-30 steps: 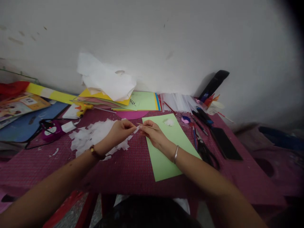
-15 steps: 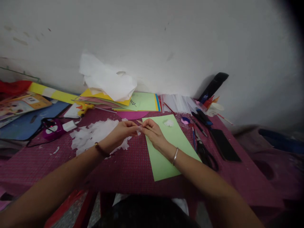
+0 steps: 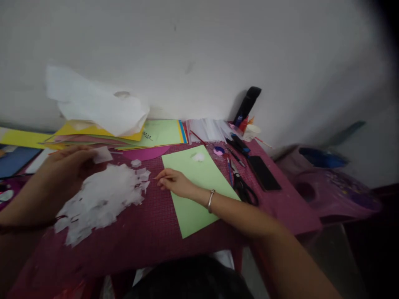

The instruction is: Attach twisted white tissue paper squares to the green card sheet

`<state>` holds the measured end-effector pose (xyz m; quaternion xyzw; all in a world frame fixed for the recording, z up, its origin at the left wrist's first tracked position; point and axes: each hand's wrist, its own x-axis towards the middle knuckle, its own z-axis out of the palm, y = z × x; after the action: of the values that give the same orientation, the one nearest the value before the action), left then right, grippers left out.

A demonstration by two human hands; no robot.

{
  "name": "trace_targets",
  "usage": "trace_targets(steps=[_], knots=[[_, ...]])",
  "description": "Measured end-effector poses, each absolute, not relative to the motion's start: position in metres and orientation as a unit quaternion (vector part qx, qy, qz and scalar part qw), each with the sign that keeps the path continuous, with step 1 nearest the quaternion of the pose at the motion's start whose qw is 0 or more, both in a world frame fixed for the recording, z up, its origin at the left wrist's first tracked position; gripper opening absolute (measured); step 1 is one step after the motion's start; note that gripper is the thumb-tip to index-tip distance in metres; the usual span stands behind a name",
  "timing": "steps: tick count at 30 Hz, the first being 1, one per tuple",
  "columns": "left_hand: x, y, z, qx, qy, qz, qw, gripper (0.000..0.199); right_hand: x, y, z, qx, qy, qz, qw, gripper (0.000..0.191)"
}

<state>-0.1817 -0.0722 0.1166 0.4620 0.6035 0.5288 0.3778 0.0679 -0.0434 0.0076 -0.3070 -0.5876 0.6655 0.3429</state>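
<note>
My left hand [image 3: 73,162], raised at the left, pinches a small white paper square [image 3: 103,154] between thumb and fingers. Below it lies a heap of white paper squares [image 3: 109,195], with one small crumpled white piece [image 3: 136,163] apart at its back edge. Over the left edge of a light green sheet [image 3: 193,207], my right hand [image 3: 171,181] is closed round a thin wooden stick [image 3: 168,177], most of it hidden by the fingers. A white tuft of paper [image 3: 198,157] sits near the far end of the green sheet.
Scissors [image 3: 245,189], a black phone [image 3: 264,173], pens and a small round blue-and-pink dish [image 3: 218,150] lie right of the sheet. Coloured papers [image 3: 162,132] and a large crumpled white sheet [image 3: 99,106] are stacked against the wall. A pink plastic stool [image 3: 327,187] stands at the right.
My hands have parted. The left has moved left and up with a flat paper square; the right has shifted slightly left and down, still with the stick. The view has turned right.
</note>
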Motion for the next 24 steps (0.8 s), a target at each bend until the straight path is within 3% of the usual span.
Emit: trace_targets(steps=[5, 9, 16, 24], knots=[[-0.115, -0.048, 0.117, 0.406, 0.601, 0.495, 0.479, 0.019, 0.142, -0.012, 0.023, -0.372, -0.596, 0.567, 0.430, 0.035], [-0.045, -0.004, 0.093, 0.442, 0.511, 0.473, 0.565, 0.021, 0.201, 0.022, 0.019, -0.461, -0.511, 0.511, 0.515, 0.034], [0.024, 0.043, 0.032, 0.339, 0.428, 0.517, 0.659, 0.018, 0.215, 0.032, -0.004, -0.478, -0.509, 0.546, 0.462, 0.024], [0.012, 0.042, -0.002, 0.350, 0.440, 0.515, 0.647, 0.019, 0.210, 0.037, -0.010, -0.496, -0.521, 0.517, 0.464, 0.021]])
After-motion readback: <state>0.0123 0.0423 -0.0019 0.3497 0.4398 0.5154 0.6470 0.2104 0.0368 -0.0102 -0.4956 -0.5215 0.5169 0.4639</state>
